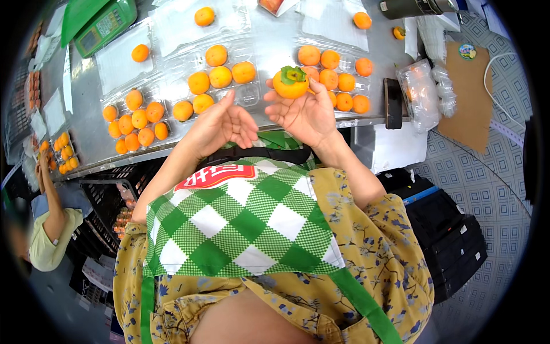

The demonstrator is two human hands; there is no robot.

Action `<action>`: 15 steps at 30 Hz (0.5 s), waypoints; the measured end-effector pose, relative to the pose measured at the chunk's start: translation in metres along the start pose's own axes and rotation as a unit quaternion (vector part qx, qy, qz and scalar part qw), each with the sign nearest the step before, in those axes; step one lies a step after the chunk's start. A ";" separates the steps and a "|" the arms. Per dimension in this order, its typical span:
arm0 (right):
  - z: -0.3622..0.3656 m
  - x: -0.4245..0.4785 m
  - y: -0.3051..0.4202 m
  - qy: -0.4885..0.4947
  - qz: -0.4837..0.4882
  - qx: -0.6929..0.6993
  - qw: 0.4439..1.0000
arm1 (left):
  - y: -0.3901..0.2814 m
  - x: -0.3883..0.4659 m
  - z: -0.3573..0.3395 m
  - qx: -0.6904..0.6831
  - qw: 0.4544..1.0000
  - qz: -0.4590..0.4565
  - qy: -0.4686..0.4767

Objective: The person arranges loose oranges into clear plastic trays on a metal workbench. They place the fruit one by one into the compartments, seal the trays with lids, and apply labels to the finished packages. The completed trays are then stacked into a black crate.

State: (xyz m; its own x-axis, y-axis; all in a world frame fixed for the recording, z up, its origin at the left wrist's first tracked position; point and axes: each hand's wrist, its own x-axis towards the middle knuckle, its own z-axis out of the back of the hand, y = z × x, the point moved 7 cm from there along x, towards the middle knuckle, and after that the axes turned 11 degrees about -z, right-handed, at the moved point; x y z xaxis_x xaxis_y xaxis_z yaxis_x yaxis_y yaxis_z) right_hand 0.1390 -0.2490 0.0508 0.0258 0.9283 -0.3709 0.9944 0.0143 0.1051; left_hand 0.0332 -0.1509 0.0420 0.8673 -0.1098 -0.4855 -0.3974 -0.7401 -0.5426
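Note:
My right hand [306,118] holds an orange persimmon [288,89] in its fingers, green calyx facing up. Palm up and fingers apart, my left hand [225,124] holds nothing beside it. Beyond the left hand lies a clear plastic clamshell [248,95], its lid folded back, with several persimmons and some unfilled cups. Another clear clamshell [364,86] with several persimmons sits just past my right hand, which partly hides it. To the left, a third clamshell [165,138] holds rows of persimmons.
Single persimmons [204,16] lie on the open lids. A green scale [96,34] stands back left on the metal table [81,148]. At right are a phone [392,103], stacked clear packaging [419,94] and a dark bottle [408,7]. A co-worker [56,228] works far left; black crates [447,232] stand below right.

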 end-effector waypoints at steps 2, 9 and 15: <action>0.003 -0.008 0.007 -0.013 -0.002 0.009 1.000 | -0.001 0.000 0.003 -0.001 1.000 -0.013 -0.012; 0.029 -0.049 0.054 -0.008 0.076 0.028 0.997 | -0.002 -0.001 0.009 0.002 0.999 -0.043 -0.027; 0.029 -0.062 0.062 -0.107 0.136 0.069 0.982 | -0.004 0.000 0.010 0.012 0.998 -0.054 -0.042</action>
State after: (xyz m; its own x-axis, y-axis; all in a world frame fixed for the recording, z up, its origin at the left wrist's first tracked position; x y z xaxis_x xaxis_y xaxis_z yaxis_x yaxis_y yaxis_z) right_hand 0.2022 -0.3170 0.0533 0.2994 0.7907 -0.5340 0.9515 -0.2886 0.1061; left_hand 0.0313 -0.1414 0.0372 0.8775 0.0272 -0.4789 -0.3109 -0.7280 -0.6111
